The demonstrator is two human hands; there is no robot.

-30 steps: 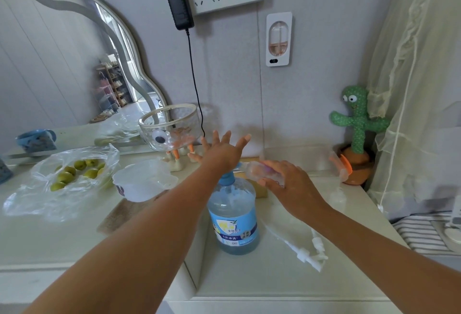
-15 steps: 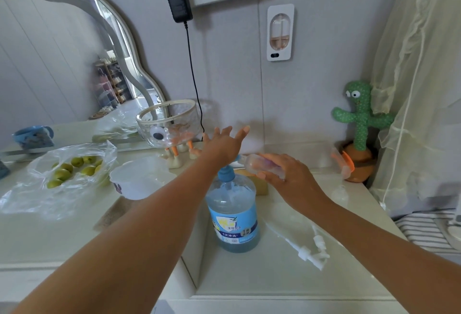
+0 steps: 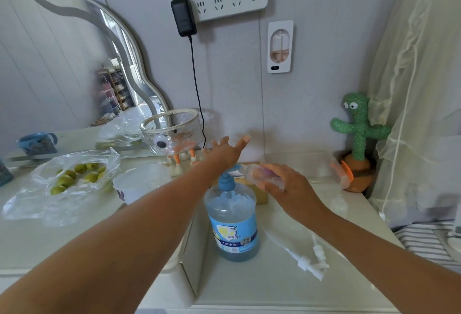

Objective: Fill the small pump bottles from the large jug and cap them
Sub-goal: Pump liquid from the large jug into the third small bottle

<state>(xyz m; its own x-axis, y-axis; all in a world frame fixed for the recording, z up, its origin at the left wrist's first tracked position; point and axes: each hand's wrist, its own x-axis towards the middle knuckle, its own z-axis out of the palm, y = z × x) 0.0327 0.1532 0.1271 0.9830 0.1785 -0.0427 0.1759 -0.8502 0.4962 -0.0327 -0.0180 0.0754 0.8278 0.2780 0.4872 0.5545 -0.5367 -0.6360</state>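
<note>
**Filling under way, first bottle at the spout; capping not begun**

- Large jug: stood upright at centre frame on the table, blue liquid showing well up its body, pump head fitted.
- Left hand: I had the palm flat on the pump head, fingers spread, grip released around nothing.
- Right hand: grip clenched around a small bottle, laid nearly level with its mouth at the jug's spout. How full it was, I could not tell.
- Loose pump caps: lay in clear wrapping, lower right of the jug, none fitted.
- A second small bottle, uncapped, stood right of centre.

Judged: early stage; filling in hand, all capping left.
</note>
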